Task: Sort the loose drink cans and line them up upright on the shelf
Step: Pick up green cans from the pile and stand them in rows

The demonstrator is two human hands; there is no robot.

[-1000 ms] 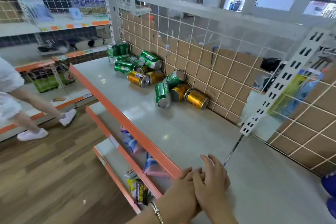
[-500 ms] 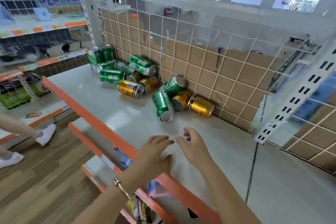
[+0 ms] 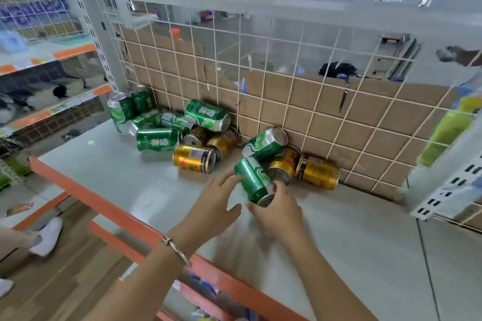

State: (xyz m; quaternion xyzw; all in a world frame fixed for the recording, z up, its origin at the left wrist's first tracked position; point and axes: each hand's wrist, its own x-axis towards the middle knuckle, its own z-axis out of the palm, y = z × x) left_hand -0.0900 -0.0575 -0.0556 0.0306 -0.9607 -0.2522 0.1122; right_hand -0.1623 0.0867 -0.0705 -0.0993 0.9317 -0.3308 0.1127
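Several green and gold drink cans lie tumbled on the grey shelf (image 3: 117, 172) against the wire-grid back. My right hand (image 3: 276, 210) grips the near end of a lying green can (image 3: 251, 180), thumb and fingers curled round it. My left hand (image 3: 211, 203) is open just left of that can, its fingertips touching the can's side. Close behind it lie another green can (image 3: 263, 143) and two gold cans (image 3: 283, 164) (image 3: 317, 172). One more gold can (image 3: 193, 157) lies to the left. Two green cans (image 3: 120, 111) (image 3: 140, 100) stand upright in the far left corner.
An orange strip (image 3: 104, 206) edges the shelf front, with lower shelves holding packets below. Cardboard (image 3: 339, 117) backs the wire grid. A white upright with slots (image 3: 448, 190) bounds the right side. A person's white shoe (image 3: 47, 236) is on the wooden floor at left.
Both hands have reached forward from the shelf's front edge to the can pile. My right hand has taken hold of the nearest green can; the left has come up beside it.
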